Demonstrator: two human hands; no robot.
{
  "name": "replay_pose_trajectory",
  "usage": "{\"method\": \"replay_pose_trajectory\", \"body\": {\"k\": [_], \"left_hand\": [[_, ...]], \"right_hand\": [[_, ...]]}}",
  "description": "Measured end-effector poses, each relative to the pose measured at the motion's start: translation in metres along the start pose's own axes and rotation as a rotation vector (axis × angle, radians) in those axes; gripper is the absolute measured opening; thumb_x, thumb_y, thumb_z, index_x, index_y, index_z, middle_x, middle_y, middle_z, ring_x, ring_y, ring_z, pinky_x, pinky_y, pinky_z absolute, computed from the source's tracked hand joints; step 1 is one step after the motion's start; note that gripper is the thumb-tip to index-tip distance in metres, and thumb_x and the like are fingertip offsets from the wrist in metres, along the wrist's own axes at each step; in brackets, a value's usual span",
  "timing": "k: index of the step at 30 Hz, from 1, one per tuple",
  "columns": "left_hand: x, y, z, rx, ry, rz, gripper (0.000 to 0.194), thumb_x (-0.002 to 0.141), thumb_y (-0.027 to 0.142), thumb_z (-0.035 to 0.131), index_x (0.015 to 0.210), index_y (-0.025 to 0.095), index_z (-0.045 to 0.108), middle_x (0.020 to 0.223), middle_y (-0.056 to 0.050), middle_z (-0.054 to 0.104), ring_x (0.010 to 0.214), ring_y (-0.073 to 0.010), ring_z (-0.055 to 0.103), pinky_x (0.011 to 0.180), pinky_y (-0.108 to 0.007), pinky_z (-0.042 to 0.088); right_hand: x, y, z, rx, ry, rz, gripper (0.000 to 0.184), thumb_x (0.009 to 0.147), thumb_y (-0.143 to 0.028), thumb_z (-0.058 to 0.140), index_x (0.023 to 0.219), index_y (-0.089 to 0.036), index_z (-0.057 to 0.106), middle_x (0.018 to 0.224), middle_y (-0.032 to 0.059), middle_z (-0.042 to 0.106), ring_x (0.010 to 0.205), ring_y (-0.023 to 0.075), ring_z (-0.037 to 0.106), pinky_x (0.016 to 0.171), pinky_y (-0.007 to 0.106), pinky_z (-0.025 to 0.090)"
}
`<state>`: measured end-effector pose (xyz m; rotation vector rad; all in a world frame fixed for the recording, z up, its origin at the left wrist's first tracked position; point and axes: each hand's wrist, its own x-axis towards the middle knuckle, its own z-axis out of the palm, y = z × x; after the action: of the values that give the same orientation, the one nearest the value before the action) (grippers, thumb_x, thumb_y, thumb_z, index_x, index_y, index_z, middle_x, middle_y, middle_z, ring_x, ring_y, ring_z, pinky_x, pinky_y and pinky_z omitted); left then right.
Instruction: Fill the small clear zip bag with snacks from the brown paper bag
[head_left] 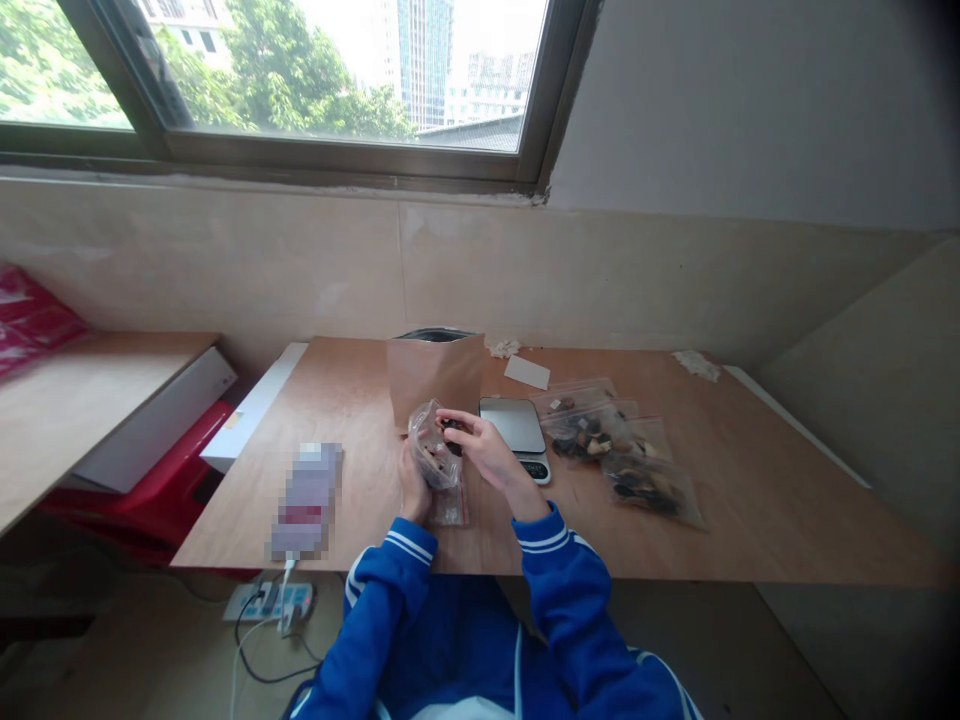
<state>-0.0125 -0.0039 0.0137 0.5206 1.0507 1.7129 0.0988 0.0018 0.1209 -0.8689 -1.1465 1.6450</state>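
Plywood desk: pale and bare-grained, running under both my hands, with a digital scale as my marker.
Floor, nearer me than the scale: a power strip with trailing cables.
Left hand: fingers wrapped around a clear plastic bag of dark and tan pieces, just left of the scale.
Right hand: fingers curled, pinching a dark piece at the bag's mouth.
Further left of the scale: a pixel-blurred package.
Right of the scale: overlapping zip bags of similar pieces.
Behind the scale: an upright kraft paper bag.
Beyond: a tiled wall and a window.
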Motion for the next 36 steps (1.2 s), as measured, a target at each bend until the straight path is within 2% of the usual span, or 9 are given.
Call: {"method": "replay_pose_trajectory", "body": {"k": [3, 6, 11, 13, 15, 20, 28, 31, 36], "left_hand": [[-0.002, 0.000, -0.001, 0.008, 0.010, -0.025, 0.046, 0.085, 0.047, 0.052, 0.112, 0.011, 0.062, 0.077, -0.007, 0.070, 0.067, -0.0180, 0.067, 0.065, -0.030, 0.053], [-0.004, 0.001, 0.000, 0.014, 0.005, -0.060, 0.050, 0.083, 0.052, 0.052, 0.111, 0.011, 0.061, 0.065, -0.004, 0.066, 0.052, -0.0152, 0.062, 0.053, -0.028, 0.049], [-0.007, 0.007, 0.003, -0.006, 0.026, -0.084, 0.045, 0.080, 0.052, 0.055, 0.103, 0.014, 0.062, 0.063, -0.003, 0.064, 0.046, -0.0135, 0.060, 0.048, -0.025, 0.047], [-0.008, 0.009, 0.003, -0.001, 0.027, -0.071, 0.041, 0.081, 0.050, 0.055, 0.100, 0.014, 0.062, 0.062, -0.003, 0.064, 0.046, -0.0133, 0.060, 0.049, -0.024, 0.047], [-0.008, 0.009, 0.003, 0.009, 0.025, -0.060, 0.040, 0.082, 0.049, 0.053, 0.098, 0.014, 0.062, 0.061, -0.003, 0.064, 0.047, -0.0132, 0.059, 0.049, -0.024, 0.047], [-0.008, 0.009, 0.003, 0.000, 0.035, -0.073, 0.034, 0.083, 0.045, 0.054, 0.095, 0.015, 0.063, 0.061, -0.003, 0.063, 0.047, -0.0122, 0.059, 0.049, -0.023, 0.047], [-0.011, 0.011, 0.006, -0.056, 0.028, -0.133, 0.036, 0.082, 0.049, 0.055, 0.095, 0.017, 0.060, 0.060, -0.002, 0.063, 0.045, -0.0139, 0.059, 0.044, -0.024, 0.047], [-0.011, 0.011, 0.006, -0.060, 0.025, -0.145, 0.037, 0.080, 0.050, 0.057, 0.096, 0.017, 0.059, 0.060, -0.002, 0.062, 0.044, -0.0147, 0.060, 0.043, -0.024, 0.046], [-0.011, 0.010, 0.005, -0.035, 0.032, -0.121, 0.038, 0.082, 0.051, 0.054, 0.097, 0.016, 0.058, 0.061, -0.002, 0.062, 0.045, -0.0142, 0.059, 0.045, -0.024, 0.047]], "right_hand": [[0.005, -0.021, -0.005, 0.098, 0.016, -0.052, 0.042, 0.065, -0.030, 0.076, 0.106, -0.021, 0.070, 0.108, 0.0063, 0.068, 0.093, 0.0172, 0.063, 0.083, 0.031, 0.050], [0.028, -0.051, -0.005, 0.052, 0.082, -0.245, 0.043, 0.068, -0.032, 0.075, 0.109, -0.022, 0.068, 0.110, 0.0054, 0.066, 0.096, 0.0170, 0.061, 0.084, 0.031, 0.051], [0.092, -0.099, 0.011, -0.344, 0.183, -0.714, 0.037, 0.082, -0.033, 0.063, 0.116, -0.019, 0.060, 0.120, 0.0087, 0.060, 0.108, 0.0189, 0.056, 0.097, 0.034, 0.046], [0.114, -0.106, 0.017, -0.553, 0.187, -0.848, 0.029, 0.086, -0.026, 0.058, 0.113, -0.017, 0.060, 0.119, 0.0107, 0.058, 0.111, 0.0203, 0.054, 0.102, 0.036, 0.043], [0.130, -0.103, 0.021, -0.748, 0.154, -0.920, 0.023, 0.087, -0.018, 0.052, 0.109, -0.016, 0.059, 0.116, 0.0115, 0.057, 0.113, 0.0216, 0.052, 0.104, 0.038, 0.039], [0.136, -0.084, 0.019, -1.003, 0.027, -0.941, 0.024, 0.085, -0.007, 0.045, 0.102, -0.015, 0.059, 0.108, 0.0115, 0.058, 0.107, 0.0229, 0.050, 0.100, 0.039, 0.039], [0.121, -0.078, 0.017, -1.200, -0.123, -0.945, 0.023, 0.086, -0.007, 0.043, 0.101, -0.015, 0.059, 0.104, 0.0098, 0.059, 0.103, 0.0226, 0.050, 0.095, 0.036, 0.041], [0.121, -0.074, 0.020, -1.329, -0.102, -0.939, 0.020, 0.092, -0.014, 0.042, 0.097, -0.015, 0.061, 0.101, 0.0100, 0.058, 0.102, 0.0233, 0.050, 0.094, 0.036, 0.041], [0.119, -0.073, 0.024, -1.438, -0.003, -0.873, 0.028, 0.098, -0.023, 0.036, 0.099, -0.015, 0.063, 0.107, 0.0129, 0.057, 0.104, 0.0244, 0.049, 0.097, 0.039, 0.038]]}}
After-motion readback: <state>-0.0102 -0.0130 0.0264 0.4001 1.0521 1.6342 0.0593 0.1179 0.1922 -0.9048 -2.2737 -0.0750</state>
